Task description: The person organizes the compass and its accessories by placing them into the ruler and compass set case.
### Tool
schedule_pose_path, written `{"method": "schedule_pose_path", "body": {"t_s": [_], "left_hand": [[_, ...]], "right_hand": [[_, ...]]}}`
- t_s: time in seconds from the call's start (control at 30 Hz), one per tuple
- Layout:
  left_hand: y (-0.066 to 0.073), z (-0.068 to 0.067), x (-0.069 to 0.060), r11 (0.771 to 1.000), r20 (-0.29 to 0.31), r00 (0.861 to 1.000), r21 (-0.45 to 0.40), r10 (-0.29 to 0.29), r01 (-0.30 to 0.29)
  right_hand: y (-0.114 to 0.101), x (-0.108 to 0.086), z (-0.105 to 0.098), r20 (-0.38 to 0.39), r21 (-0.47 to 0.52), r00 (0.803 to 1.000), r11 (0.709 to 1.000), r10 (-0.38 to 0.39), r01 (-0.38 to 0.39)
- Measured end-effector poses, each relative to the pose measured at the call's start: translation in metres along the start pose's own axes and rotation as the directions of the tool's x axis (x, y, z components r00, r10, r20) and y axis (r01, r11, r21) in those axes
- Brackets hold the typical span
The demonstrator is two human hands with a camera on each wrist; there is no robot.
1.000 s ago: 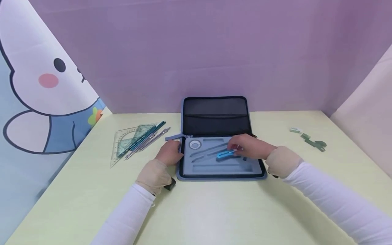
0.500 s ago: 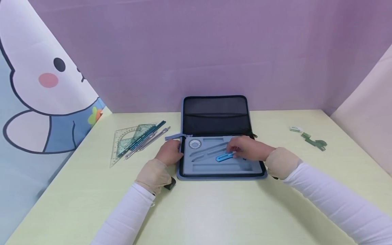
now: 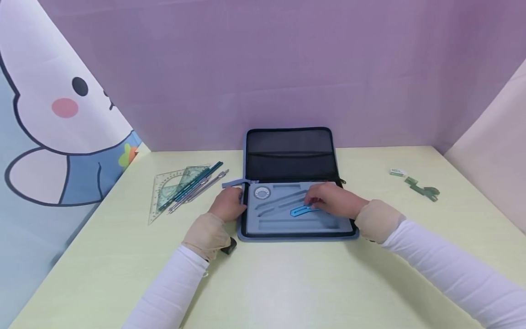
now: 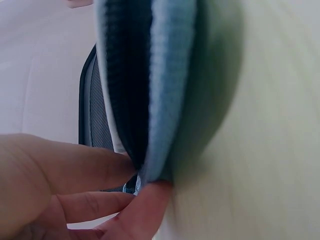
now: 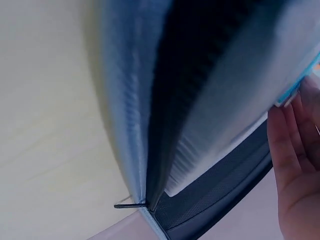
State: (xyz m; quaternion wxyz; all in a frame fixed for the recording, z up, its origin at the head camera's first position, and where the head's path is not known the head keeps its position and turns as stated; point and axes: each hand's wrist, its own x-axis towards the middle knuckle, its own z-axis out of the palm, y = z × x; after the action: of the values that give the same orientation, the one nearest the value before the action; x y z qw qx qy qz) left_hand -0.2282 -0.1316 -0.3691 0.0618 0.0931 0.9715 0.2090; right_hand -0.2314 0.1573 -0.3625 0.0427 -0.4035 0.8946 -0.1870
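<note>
An unzipped blue zip case [image 3: 299, 236] lies spread in the middle of the table, its lid raised at the back. Its near half holds a grey-blue moulded tray [image 3: 255, 225] with shaped recesses. At the case's left edge is my left hand [image 3: 227, 204]; the left wrist view shows its thumb and fingers gripping that edge. My right hand [image 3: 334, 200] is over the tray, fingertips pinching the right end of a small light-blue utility knife [image 3: 301, 210]. The right wrist view shows only a sliver of the knife. A round white dial [image 3: 261, 193] sits in the tray's upper left.
To the left lie a clear protractor set square [image 3: 158, 187], dark green pencils [image 3: 193, 186] and silver compasses [image 3: 205, 187]. On the right are a white eraser [image 3: 397, 172], a small green block [image 3: 410, 180] and a dark green flat piece [image 3: 426, 191]. A purple backdrop [image 3: 263, 73] stands behind.
The light-blue knife has settled lower and flatter against the tray, with my right fingers moving slightly over it. My left hand has stayed at the case's edge.
</note>
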Motion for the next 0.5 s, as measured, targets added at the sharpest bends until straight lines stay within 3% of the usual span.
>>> {"method": "schedule_pose_path", "body": {"t_s": [0.27, 0.5], "left_hand": [[0.001, -0.001, 0.001, 1.000, 0.002, 1.000, -0.002, 0.007, -0.007], [-0.001, 0.000, 0.001, 1.000, -0.007, 1.000, -0.014, 0.014, -0.014]], "right_hand": [[-0.005, 0.000, 0.004, -0.083, -0.057, 0.996, 0.998, -0.007, 0.002], [-0.012, 0.002, 0.005, -0.089, -0.112, 0.995, 0.993, 0.035, -0.045]]}}
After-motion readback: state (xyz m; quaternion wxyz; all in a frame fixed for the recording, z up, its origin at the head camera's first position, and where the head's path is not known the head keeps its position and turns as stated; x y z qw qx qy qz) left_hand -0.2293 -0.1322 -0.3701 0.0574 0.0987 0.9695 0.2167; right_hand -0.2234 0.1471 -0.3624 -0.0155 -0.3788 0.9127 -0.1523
